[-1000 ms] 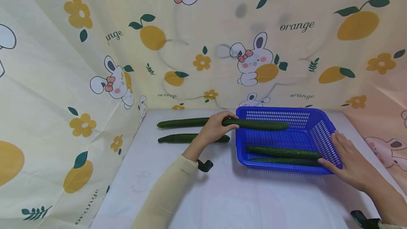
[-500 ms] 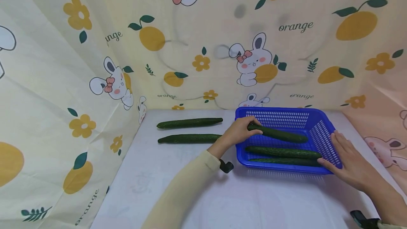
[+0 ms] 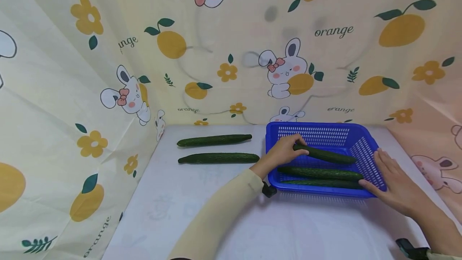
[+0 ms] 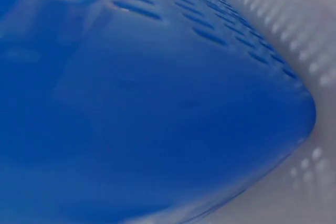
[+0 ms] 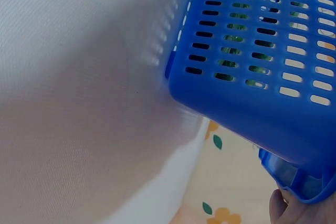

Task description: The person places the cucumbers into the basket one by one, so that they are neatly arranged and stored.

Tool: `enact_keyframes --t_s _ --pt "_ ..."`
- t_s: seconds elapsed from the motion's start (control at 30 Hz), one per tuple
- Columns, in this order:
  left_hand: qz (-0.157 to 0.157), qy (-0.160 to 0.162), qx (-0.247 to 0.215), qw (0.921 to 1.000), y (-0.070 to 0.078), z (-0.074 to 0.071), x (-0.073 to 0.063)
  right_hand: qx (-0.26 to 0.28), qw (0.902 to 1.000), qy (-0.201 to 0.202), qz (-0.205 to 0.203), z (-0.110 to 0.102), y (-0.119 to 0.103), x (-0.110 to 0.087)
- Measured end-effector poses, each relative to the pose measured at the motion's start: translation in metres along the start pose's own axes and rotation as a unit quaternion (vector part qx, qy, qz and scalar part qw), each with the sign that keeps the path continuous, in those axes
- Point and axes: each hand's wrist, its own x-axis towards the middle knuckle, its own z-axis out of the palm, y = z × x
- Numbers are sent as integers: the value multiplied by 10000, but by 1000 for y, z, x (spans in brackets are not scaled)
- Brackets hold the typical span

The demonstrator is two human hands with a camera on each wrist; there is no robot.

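My left hand (image 3: 282, 151) reaches over the left rim of the blue plastic basket (image 3: 325, 128) and pinches the left end of a green cucumber (image 3: 330, 156). That cucumber slants down to the right, low inside the basket. Below it in the head view, two more cucumbers lie side by side, the upper cucumber (image 3: 321, 173) and the front cucumber (image 3: 325, 183). My right hand (image 3: 400, 187) rests on the basket's right rim with fingers extended and thumb at the front corner. The left wrist view holds only the basket wall (image 4: 157, 103); the right wrist view shows the slotted side (image 5: 236, 87).
Left of the basket, two cucumbers lie on the white table, a back cucumber (image 3: 214, 140) and a nearer cucumber (image 3: 218, 158). A printed cloth backdrop (image 3: 216, 43) rises behind the table and along its sides.
My left hand has carried the cucumber rightward and down from above the basket's left rim into the basket. The right hand has stayed on the rim.
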Motion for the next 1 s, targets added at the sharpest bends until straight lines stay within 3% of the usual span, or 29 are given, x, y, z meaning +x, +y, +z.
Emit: enact_keyframes --t_s 0.3,0.6,0.8,1.0 --pt "-188 -250 -77 9995 2 4 5 17 10000 53 -18 -2 2 -1" --pt "315 -300 -357 9984 -5 -7 2 101 9999 -33 28 0 2 2" --pt "492 -268 -644 9964 -14 -32 -12 95 10000 -18 0 0 1 -1" --pt "144 -11 -779 9969 -34 -65 -39 116 9999 -50 51 -2 -1 -1"
